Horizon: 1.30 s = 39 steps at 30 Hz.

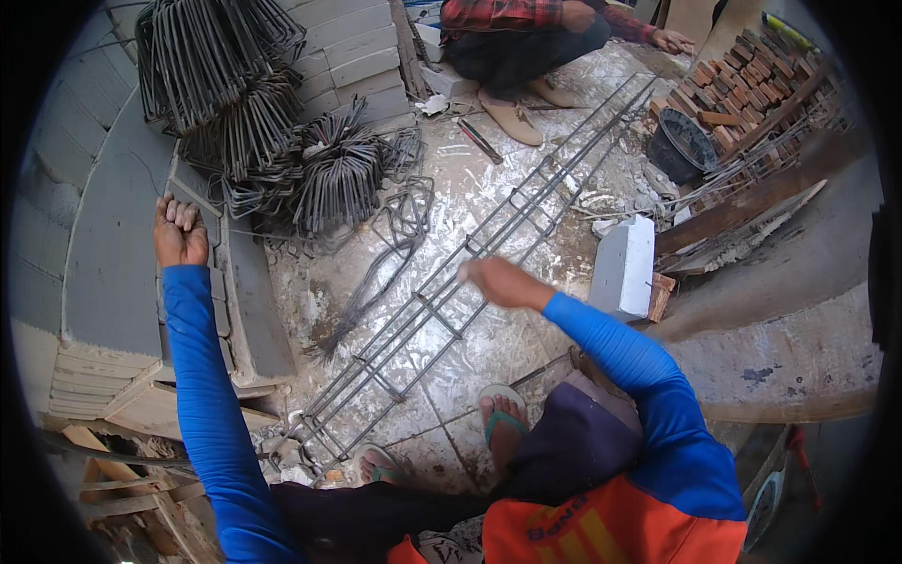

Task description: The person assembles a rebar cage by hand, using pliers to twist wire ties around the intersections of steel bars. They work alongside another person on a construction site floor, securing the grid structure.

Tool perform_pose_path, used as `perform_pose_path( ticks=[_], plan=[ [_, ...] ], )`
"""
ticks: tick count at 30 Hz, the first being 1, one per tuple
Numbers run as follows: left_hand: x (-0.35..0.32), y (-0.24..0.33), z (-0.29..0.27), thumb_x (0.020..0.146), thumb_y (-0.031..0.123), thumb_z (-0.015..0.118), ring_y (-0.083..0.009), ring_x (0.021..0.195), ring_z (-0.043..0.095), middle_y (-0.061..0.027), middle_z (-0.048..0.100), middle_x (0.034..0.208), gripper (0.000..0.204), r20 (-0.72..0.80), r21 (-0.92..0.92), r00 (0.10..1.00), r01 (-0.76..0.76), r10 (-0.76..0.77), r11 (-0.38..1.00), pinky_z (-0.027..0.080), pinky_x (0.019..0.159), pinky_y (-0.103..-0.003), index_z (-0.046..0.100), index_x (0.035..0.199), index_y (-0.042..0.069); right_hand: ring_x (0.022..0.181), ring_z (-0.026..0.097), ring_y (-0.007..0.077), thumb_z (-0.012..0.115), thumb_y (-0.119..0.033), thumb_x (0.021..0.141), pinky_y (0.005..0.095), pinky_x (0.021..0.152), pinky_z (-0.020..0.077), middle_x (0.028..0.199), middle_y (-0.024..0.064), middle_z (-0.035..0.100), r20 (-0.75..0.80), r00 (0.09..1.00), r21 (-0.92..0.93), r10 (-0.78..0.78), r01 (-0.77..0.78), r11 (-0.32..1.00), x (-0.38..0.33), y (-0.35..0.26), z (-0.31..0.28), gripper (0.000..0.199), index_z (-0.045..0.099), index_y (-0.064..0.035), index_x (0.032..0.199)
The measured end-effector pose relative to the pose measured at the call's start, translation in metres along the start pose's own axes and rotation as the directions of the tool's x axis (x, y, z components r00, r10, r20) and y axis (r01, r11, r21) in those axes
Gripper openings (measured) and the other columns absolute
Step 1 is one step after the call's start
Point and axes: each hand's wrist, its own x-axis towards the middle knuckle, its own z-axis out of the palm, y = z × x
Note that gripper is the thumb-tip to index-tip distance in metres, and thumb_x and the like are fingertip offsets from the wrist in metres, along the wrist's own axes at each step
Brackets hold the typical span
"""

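My left hand (180, 233) is raised at the left, closed in a fist. A thin wire (143, 162) curls up out of it, against the grey blocks behind. A long rebar cage (423, 305) of thin steel bars with square stirrups runs diagonally across the floor in front of my feet. Over its middle is my right hand (507, 282), slightly blurred, with the fingers closed at the bars; what they grip is hidden. A bundle of thin tie wires (362, 305) lies on the floor left of the cage, beside several loose stirrups (409, 209).
Heaps of bent stirrups (334, 179) lean by stacked grey blocks (113, 235) at the left. Pincers (481, 141) lie near a crouching person (517, 56). To the right are a black bucket (683, 146), bricks (752, 85), a white block (623, 268) and boards (752, 226).
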Motion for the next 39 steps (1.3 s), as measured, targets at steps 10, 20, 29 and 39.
perform_pose_path(
  ticks=[10,20,29,39],
  plan=[
    [0.001,-0.040,-0.002,0.103,0.017,0.055,-0.0088,0.050,0.030,0.0032,0.034,0.064,0.014,-0.085,0.048,0.995,-0.044,0.048,0.998,0.027,0.043,-0.025,0.054,0.098,0.004,0.080,0.064,0.0252,0.038,-0.032,0.107,0.0408,0.080,0.0540,0.090,0.0139,0.067,-0.176,0.980,0.038,0.088,-0.082,0.996,0.014,0.036,-0.036,0.040,0.065,-0.0028,0.103],
    [-0.005,0.002,-0.035,0.103,0.024,0.055,-0.0087,0.051,0.033,-0.0002,0.039,0.073,0.022,-0.248,0.297,0.922,-0.219,0.296,0.930,0.028,0.043,-0.025,0.056,0.098,0.002,0.061,0.058,0.0136,0.039,-0.041,0.107,0.0376,0.061,0.0507,0.062,0.0015,0.049,-0.271,0.943,0.653,0.194,0.032,0.757,0.016,-0.048,-0.099,0.045,0.067,-0.0075,0.096],
    [-0.025,-0.014,-0.058,0.107,0.027,0.048,-0.0075,0.051,0.029,0.0031,0.032,0.066,0.024,-0.372,0.519,0.853,-0.137,0.367,0.844,0.028,0.044,-0.023,0.054,0.101,0.005,0.088,0.060,0.0232,0.041,-0.021,0.108,0.0334,0.087,0.0525,0.094,0.0114,0.060,0.146,0.446,0.966,-0.883,0.130,0.225,-0.007,-0.189,-0.047,0.028,0.057,0.0002,0.116],
    [-0.066,-0.045,0.075,0.105,0.029,0.047,-0.0063,0.053,0.031,0.0056,0.033,0.063,0.028,0.040,0.475,0.944,-0.307,0.329,0.825,0.025,0.045,-0.024,0.048,0.084,0.012,0.082,0.063,0.0217,0.035,-0.034,0.110,0.0379,0.084,0.0517,0.096,0.0154,0.067,0.262,0.927,0.402,-0.270,0.149,0.903,0.036,-0.108,0.030,0.043,0.063,-0.0010,0.108]
  ],
)
